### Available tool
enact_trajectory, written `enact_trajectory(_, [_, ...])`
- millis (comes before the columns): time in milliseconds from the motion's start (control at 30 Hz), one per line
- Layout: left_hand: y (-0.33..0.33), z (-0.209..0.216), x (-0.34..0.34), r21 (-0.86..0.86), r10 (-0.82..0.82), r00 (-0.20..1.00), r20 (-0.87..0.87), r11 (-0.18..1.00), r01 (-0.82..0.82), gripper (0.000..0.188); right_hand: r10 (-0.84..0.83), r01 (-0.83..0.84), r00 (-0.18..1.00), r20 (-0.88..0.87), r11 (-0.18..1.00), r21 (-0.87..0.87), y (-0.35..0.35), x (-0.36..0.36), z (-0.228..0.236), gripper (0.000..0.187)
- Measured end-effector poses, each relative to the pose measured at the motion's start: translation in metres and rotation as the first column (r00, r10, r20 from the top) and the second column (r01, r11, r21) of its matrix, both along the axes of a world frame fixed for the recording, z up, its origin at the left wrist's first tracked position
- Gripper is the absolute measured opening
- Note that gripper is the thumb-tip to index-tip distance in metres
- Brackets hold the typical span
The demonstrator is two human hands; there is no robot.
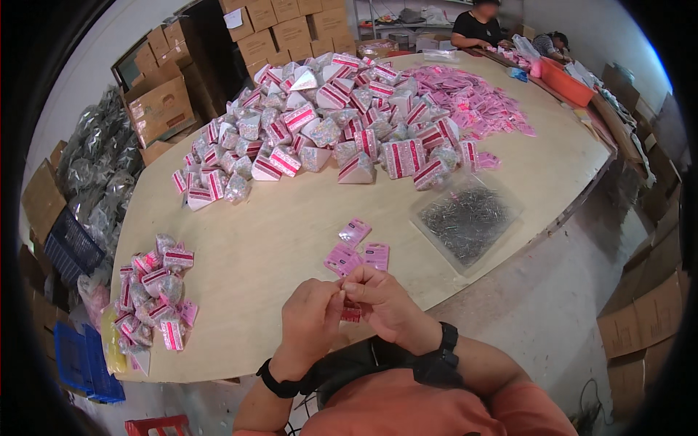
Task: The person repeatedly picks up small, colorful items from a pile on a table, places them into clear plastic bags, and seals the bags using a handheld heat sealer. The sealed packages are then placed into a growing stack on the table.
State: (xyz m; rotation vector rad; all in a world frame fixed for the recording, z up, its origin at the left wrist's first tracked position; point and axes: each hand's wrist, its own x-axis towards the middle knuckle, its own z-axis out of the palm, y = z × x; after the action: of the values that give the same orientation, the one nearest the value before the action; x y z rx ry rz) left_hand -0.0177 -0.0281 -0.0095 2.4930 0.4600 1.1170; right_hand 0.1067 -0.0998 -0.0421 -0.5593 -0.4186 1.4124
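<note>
My left hand [311, 314] and my right hand [385, 301] meet at the table's near edge, fingertips pinched together. What they pinch is too small and covered to make out. Just under the fingers shows part of a red-and-white striped piece [351, 315]; most of it is hidden. Right beyond my fingertips lie several pink cards, among them one farther off [354, 231] and one on the right [376, 256]. A shallow clear tray [502, 238] full of thin metal pins sits to the right of the cards.
A large heap of pink-and-white wedge-shaped packs [298, 120] covers the far table, beside a pile of pink cards [476, 102]. A smaller group of packs [154, 283] lies at left. Another person [476, 30] sits beyond, near an orange basin [567, 83]. Cartons [156, 109] line the walls.
</note>
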Motion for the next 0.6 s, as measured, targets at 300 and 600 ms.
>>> enact_trajectory(300, [0.0,0.001,-0.01,-0.431,0.011,0.995,0.099,0.902,0.033,0.009,0.17,-0.167,0.977,0.131,0.985,-0.031,-0.003,0.005,0.003,0.01])
enact_trajectory(600, [0.019,0.003,-0.033,-0.855,-0.526,0.83,0.185,0.33,0.399,0.058,0.376,-0.373,0.919,0.117,0.926,-0.052,-0.01,0.0,0.014,0.014])
